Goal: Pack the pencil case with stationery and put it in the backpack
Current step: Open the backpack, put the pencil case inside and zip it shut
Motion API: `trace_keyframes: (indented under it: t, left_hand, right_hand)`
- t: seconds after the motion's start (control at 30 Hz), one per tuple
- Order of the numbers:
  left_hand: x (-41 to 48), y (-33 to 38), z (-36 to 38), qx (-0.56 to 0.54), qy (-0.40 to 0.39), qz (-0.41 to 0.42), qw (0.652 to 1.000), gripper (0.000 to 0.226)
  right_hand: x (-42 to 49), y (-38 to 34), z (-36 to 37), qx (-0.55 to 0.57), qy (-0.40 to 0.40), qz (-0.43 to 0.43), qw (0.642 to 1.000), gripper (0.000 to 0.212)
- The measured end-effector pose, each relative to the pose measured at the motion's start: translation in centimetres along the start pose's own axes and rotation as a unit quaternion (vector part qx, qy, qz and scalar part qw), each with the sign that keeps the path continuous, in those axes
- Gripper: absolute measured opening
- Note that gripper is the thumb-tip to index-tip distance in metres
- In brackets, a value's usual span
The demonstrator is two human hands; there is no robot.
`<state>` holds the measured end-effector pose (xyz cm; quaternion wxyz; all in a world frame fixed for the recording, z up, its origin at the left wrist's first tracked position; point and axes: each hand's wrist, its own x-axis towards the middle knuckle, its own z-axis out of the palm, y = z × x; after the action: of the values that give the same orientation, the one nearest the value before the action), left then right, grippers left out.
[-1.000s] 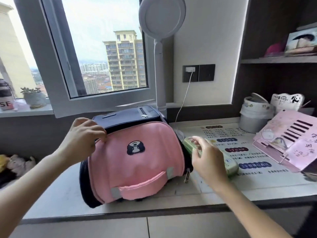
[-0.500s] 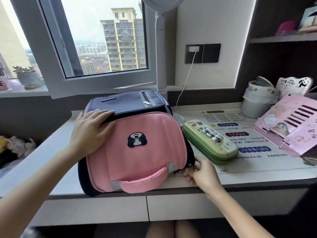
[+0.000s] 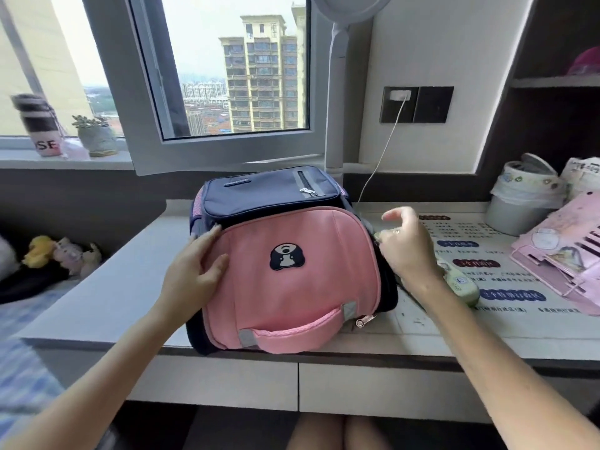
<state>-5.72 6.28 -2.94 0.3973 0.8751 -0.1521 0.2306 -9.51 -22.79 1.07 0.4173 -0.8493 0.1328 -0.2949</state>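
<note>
since the earlier frame my left hand [image 3: 198,267] has slid off the far edge of the backpack [image 3: 292,280] onto the left flank of its pink flap, and my right hand [image 3: 407,248] has climbed from the bag's near right corner up its right side.

left hand: released, fingers straight, pressing flat on the bag.

backpack: between my two hands, flap up, handle toward me, navy end away. long axis runs from me toward the window. one zip pull [image 3: 365,320] lies at the near corner, below my right hand.

right hand: fingers curled at the side seam, forefinger lifted. what it pinches, if anything, i cannot tell.

pencil case [image 3: 462,285]: on the desk [image 3: 130,280] under my right wrist, outside the bag, largely hidden. long axis slants from the bag's side out to my right and toward me.

assessment: case judged packed; opening the bag, loading and closing remain.
</note>
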Motion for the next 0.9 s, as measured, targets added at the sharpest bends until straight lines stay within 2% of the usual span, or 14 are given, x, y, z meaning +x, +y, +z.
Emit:
trace_keyframes:
  t: [0.13,0.23,0.3,0.37,0.43,0.47,0.5,0.57,0.6,0.63,0.7,0.77,0.83,0.9]
  left_hand:
    - [-0.2,-0.2,0.5,-0.053,-0.003,-0.027,0.998,0.061]
    - [-0.2,-0.4,0.9,-0.212,-0.055,-0.067,0.973,0.055]
    - [0.0,0.1,0.6,-0.393,-0.085,-0.112,0.909,0.043]
    - [0.5,0.2,0.8,-0.541,-0.106,-0.142,0.822,0.042]
    - [0.9,-1.1,0.6,-0.640,-0.098,-0.184,0.740,0.054]
    - [0.9,-1.9,0.5,-0.658,-0.092,-0.211,0.718,0.058]
    - [0.7,-2.2,0.6,-0.653,-0.089,-0.195,0.727,0.062]
    - [0.1,-3.1,-0.5,-0.686,-0.087,-0.237,0.682,0.064]
    - [0.1,-3.3,-0.7,-0.646,-0.051,-0.245,0.721,0.058]
    - [0.5,-3.3,-0.4,-0.605,-0.026,-0.215,0.766,0.059]
    - [1.8,-3.5,-0.6,-0.597,-0.065,-0.191,0.776,0.065]
    - [2.5,-3.6,-0.1,-0.620,-0.126,-0.183,0.753,0.055]
    - [2.6,-2.8,-0.4,-0.561,-0.143,-0.174,0.796,0.047]
    - [2.5,-2.6,-0.4,-0.509,-0.159,-0.162,0.830,0.046]
  right_hand:
    - [4.6,-5.8,2.5,-0.147,-0.011,-0.098,0.984,0.026]
    - [5.6,-9.5,5.5,-0.267,-0.060,-0.203,0.940,0.030]
    - [4.3,-12.0,8.0,-0.322,-0.118,-0.285,0.895,0.037]
    - [1.7,-13.7,10.0,-0.335,-0.161,-0.357,0.857,0.037]
    - [-1.4,-14.6,12.1,-0.346,-0.131,-0.458,0.808,0.035]
    - [-3.1,-14.7,12.9,-0.347,-0.106,-0.504,0.784,0.036]
    - [-4.7,-14.4,13.3,-0.344,-0.093,-0.525,0.773,0.035]
    - [-7.9,-12.9,14.1,-0.347,-0.141,-0.548,0.748,0.029]
    - [-9.4,-11.7,14.3,-0.363,-0.161,-0.559,0.728,0.029]
    - [-10.8,-10.9,14.1,-0.392,-0.163,-0.580,0.695,0.029]
    - [-12.4,-9.7,13.0,-0.451,-0.106,-0.616,0.637,0.025]
    - [-12.4,-9.1,12.5,-0.492,-0.083,-0.631,0.594,0.027]
    - [-12.7,-9.3,11.6,-0.533,-0.088,-0.637,0.549,0.033]
    - [-13.9,-8.9,11.2,-0.573,-0.122,-0.634,0.506,0.026]
